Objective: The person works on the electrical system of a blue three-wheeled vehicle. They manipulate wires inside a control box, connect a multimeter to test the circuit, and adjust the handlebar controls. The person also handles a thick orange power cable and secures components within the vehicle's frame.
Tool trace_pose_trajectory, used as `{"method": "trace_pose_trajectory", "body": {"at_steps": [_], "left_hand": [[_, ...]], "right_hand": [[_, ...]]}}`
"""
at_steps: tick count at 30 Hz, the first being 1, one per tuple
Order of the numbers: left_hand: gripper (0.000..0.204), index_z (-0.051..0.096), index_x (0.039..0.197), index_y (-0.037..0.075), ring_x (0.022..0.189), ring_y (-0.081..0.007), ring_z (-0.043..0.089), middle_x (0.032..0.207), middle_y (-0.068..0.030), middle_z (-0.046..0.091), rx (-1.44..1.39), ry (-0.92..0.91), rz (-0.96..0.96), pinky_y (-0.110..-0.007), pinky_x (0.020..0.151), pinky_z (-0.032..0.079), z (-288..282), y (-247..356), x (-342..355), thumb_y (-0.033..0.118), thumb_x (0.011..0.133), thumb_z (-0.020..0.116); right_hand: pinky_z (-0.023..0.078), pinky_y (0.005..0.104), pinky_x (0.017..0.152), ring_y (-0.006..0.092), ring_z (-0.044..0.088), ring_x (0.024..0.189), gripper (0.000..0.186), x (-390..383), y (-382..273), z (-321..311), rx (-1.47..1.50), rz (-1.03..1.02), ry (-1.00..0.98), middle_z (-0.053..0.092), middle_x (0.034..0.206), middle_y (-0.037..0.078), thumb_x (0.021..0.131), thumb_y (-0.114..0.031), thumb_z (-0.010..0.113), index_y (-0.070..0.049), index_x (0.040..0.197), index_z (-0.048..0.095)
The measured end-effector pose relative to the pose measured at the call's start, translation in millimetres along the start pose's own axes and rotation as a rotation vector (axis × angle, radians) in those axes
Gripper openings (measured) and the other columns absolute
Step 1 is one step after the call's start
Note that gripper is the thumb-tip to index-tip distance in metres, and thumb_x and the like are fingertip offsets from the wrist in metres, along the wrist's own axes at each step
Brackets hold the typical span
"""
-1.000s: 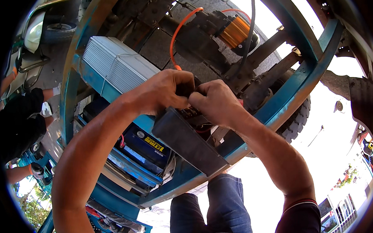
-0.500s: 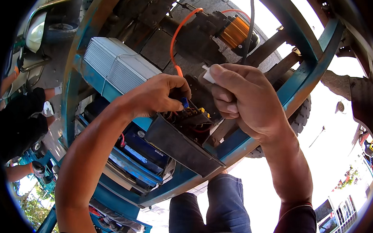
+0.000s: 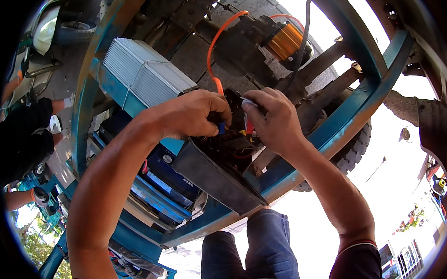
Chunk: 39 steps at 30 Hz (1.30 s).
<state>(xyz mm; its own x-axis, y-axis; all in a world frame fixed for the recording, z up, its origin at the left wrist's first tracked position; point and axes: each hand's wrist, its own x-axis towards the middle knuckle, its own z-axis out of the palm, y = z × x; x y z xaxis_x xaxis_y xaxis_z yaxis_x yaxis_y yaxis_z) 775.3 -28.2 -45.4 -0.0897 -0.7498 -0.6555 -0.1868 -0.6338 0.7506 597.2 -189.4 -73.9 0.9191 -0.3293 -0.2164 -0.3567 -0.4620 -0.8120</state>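
Harsh daylight is burning out the ground (image 3: 324, 217) beyond the right edge of the blue frame (image 3: 338, 132).
Shadow is darkening the battery (image 3: 175, 173) near the frame's lower-left corner and the inside of the black tray (image 3: 217, 177); the silver finned box (image 3: 147, 70) is catching softer light. Fisheye distortion is bowing the frame's straight lines, and a black rim is surrounding the view.

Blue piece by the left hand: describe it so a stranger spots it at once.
By the teal frame, find the open black box. At its upper end, a small piece pokes out past the left hand. It is bright blue, unlike the red piece and yellow bits to its right.
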Motion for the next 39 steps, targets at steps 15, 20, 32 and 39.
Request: {"method": "trace_pose_trajectory", "body": {"at_steps": [15,20,32,39], "left_hand": [[0.03,0.075,0.106,-0.002,0.077,-0.0162,0.065,0.088,-0.0112,0.072,-0.155,0.071,-0.042,-0.033,0.075,0.053,4.9,-7.6,-2.9,0.007,0.077,0.075],[0.025,0.074,0.109,0.0,0.09,-0.0137,0.069,0.101,-0.0074,0.074,-0.306,0.012,-0.129,-0.031,0.085,0.055,2.4,2.9,1.6,0.001,0.084,0.077],[0.033,0.071,0.115,-0.006,0.089,-0.0146,0.071,0.102,-0.0102,0.074,-0.528,0.076,-0.162,-0.029,0.082,0.058,3.8,-0.7,10.8,0.004,0.084,0.08],[0.033,0.073,0.114,-0.008,0.086,-0.0164,0.071,0.099,-0.0125,0.075,-0.429,0.08,-0.186,-0.03,0.081,0.057,1.9,7.0,18.1,0.004,0.085,0.08]], "right_hand": [[0.056,0.046,0.092,0.0364,0.066,0.108,0.047,-24.0,-32.1,-40.4,-0.39,0.325,-0.411,0.059,0.119,0.018,0.083,-0.008,0.081,0.0,0.125,0.06],[0.057,0.0441,0.082,0.0368,0.069,0.098,0.031,-42.9,-4.2,-26.9,-0.001,0.152,-0.196,0.061,0.108,0.018,0.085,-0.003,0.077,-0.001,0.113,0.063],[0.059,0.0453,0.077,0.0342,0.073,0.088,0.014,-28.1,-9.4,3.0,-0.536,-0.017,-0.296,0.067,0.096,0.015,0.092,-0.01,0.067,-0.003,0.103,0.072],[0.057,0.0459,0.073,0.0316,0.07,0.094,0.012,-29.0,-0.9,-6.2,-0.472,0.009,-0.238,0.063,0.101,0.016,0.09,-0.01,0.068,-0.002,0.099,0.073]]}}
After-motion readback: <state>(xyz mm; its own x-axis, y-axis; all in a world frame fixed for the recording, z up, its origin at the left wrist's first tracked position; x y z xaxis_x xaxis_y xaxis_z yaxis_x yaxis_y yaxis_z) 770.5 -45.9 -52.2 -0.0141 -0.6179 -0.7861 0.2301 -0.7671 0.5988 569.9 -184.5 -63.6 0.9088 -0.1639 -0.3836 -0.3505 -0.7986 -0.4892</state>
